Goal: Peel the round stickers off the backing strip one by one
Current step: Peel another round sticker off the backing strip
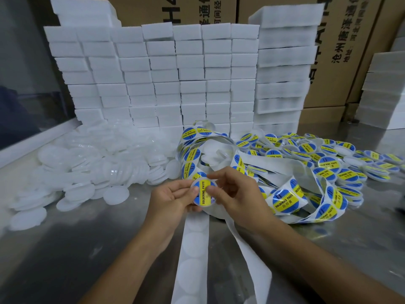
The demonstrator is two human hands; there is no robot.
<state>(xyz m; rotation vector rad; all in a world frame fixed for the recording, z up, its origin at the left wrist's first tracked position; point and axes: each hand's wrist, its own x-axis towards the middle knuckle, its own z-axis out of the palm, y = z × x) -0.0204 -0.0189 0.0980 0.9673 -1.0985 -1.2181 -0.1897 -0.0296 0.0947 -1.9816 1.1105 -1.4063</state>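
Above the middle of the tabletop (87, 249), the left hand (173, 198) grips a clear round lid (203, 193) while the right hand (236, 194) presses a blue-and-yellow sticker (203, 191) onto it with thumb and fingertip. The backing strip (192, 249) trails toward the near edge.

Two hands are in view, the left hand (173, 197) and the right hand (235, 194), with one labelled lid (202, 193) between them. One backing strip (192, 249) runs toward the viewer. Blank lids (92, 161), labelled lids (328, 154) and foam blocks (166, 73) are too many to count.
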